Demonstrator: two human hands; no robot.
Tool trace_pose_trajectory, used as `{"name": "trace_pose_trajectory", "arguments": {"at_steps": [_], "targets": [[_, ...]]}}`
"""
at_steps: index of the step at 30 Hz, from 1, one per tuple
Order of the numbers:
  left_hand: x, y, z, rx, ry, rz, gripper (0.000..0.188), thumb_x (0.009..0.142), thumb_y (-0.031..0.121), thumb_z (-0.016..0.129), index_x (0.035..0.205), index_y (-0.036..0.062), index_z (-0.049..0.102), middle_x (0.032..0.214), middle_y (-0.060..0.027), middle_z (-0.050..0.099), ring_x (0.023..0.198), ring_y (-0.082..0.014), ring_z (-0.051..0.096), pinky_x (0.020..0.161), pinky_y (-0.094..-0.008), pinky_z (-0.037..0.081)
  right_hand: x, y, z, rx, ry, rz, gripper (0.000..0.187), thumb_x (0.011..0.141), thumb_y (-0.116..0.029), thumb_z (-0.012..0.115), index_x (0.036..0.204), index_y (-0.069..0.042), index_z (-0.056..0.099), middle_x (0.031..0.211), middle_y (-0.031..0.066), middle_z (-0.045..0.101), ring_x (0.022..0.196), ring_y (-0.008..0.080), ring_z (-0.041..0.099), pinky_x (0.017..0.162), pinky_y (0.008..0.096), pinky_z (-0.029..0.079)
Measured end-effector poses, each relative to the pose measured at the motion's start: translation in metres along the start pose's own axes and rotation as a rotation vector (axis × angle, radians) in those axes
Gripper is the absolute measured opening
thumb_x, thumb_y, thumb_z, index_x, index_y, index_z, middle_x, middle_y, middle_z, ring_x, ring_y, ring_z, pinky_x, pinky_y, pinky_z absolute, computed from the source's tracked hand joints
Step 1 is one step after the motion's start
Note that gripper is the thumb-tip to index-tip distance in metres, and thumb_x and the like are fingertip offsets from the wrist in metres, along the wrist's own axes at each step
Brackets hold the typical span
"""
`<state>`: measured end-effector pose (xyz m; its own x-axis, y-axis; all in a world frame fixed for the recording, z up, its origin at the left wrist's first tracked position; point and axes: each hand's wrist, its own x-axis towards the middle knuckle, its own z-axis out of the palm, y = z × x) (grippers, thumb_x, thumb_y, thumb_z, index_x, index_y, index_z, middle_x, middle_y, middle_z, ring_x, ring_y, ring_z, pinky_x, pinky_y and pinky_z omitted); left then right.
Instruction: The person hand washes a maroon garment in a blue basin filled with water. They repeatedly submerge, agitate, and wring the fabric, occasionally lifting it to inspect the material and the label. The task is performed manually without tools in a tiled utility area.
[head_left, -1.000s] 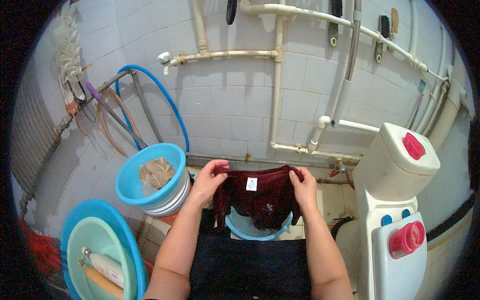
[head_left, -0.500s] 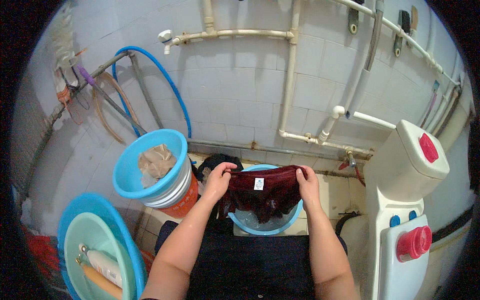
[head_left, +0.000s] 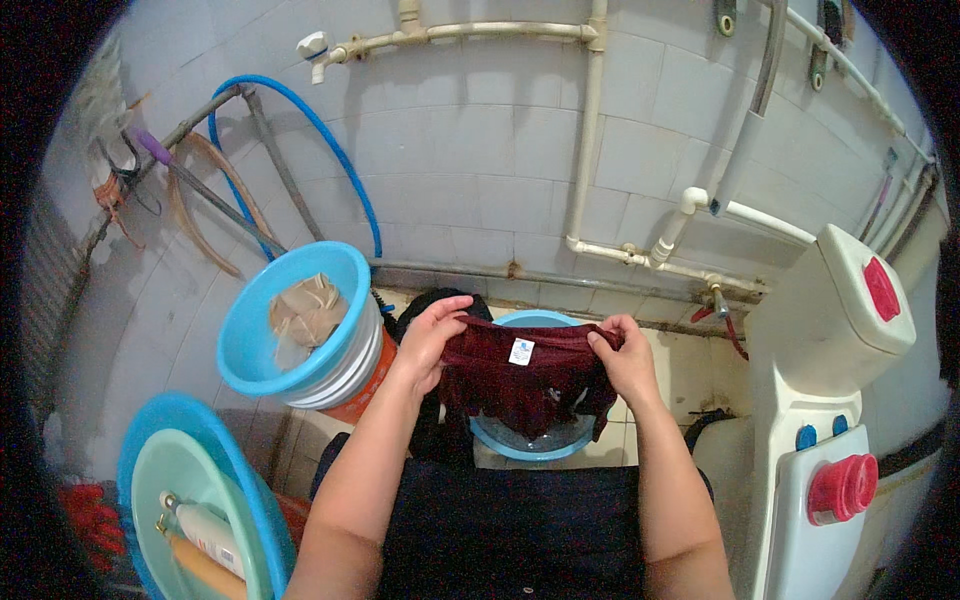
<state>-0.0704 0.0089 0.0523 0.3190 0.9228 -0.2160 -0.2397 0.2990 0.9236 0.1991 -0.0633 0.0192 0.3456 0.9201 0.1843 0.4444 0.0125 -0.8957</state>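
Between my two hands a wet dark red garment (head_left: 490, 385) hangs stretched by its upper edge, a white label (head_left: 521, 351) on its inner side. My left hand (head_left: 428, 340) pinches the left end of that edge, and my right hand (head_left: 624, 358) grips the right end with thumb and fingers. The cloth hangs in front of and over a light blue basin (head_left: 540, 455) on the floor; water shows in the basin below the hem. Most of the basin is hidden by the garment.
On the left, a blue basin (head_left: 237, 345) with beige cloth (head_left: 308, 315) sits atop an orange bucket (head_left: 365, 395). Nearer, a green basin (head_left: 150, 460) holds bottles. A toilet (head_left: 790, 350) with a red jar (head_left: 843, 490) stands right. Pipes (head_left: 583, 150) run along the tiled wall.
The garment has come slightly lower and nearer, still stretched between both hands; more of its front now spreads out. The view has shifted a little.
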Motion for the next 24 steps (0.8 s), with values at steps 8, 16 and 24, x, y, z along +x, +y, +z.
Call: {"name": "trace_pose_trajectory", "arguments": {"at_steps": [8,16,24], "targets": [[0.002,-0.006,-0.012,0.036,0.101,0.016,0.029,0.084,0.003,0.045,0.111,0.0079,0.054,0.087,-0.0032,0.059,0.067,-0.0108,0.057,0.054,-0.0227,0.045,-0.012,-0.005,0.002,-0.161,-0.163,0.034,0.022,0.072,-0.003,0.057,0.093,-0.007,0.053,0.084,0.0123,0.062,0.079,0.0259,0.060,0.072,0.0329,0.046],[-0.004,-0.008,-0.010,0.035,0.201,0.054,0.028,0.081,0.004,0.051,0.110,0.0053,0.053,0.092,-0.0026,0.059,0.073,-0.0083,0.052,0.058,-0.0197,0.037,-0.023,-0.012,0.012,-0.180,-0.123,-0.350,0.026,0.067,0.013,0.046,0.081,-0.005,0.059,0.092,0.0100,0.059,0.086,0.0275,0.059,0.075,0.0319,0.047],[0.015,-0.031,-0.005,0.010,0.314,0.096,0.020,0.081,0.004,0.053,0.101,0.0059,0.057,0.086,0.0007,0.058,0.071,-0.0069,0.051,0.061,-0.0204,0.038,-0.013,-0.017,0.028,-0.627,-0.212,-0.357,0.036,0.069,0.006,0.051,0.097,-0.011,0.066,0.104,0.0076,0.061,0.092,0.0294,0.059,0.073,0.0385,0.050]]}}
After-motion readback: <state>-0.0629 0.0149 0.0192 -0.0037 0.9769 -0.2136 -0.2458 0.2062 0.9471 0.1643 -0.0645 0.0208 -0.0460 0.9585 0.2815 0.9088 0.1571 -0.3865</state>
